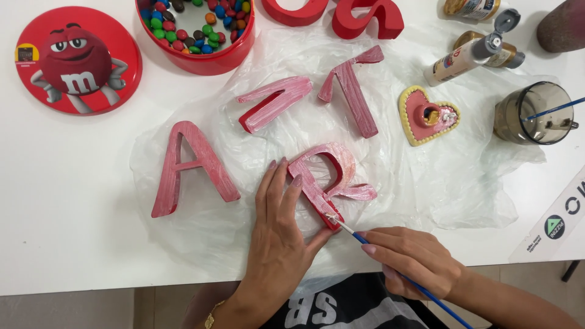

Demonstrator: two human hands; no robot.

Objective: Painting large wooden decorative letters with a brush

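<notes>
Top left on the white table we see a round red tin lid (78, 59) w/ a cartoon candy figure and a small yellow-black label patch at its left edge. Next to it, top centre, a round red tin (198, 33) full of multicoloured candies. Top right: a white squeeze bottle (466, 56) lying tilted, grey flip cap open, small coloured label on its side; behind it 2 tan bottles (495, 52), labels too blurred to tell. Far right edge, a white paper strip (556, 220) w/ black and green logo marks.
</notes>
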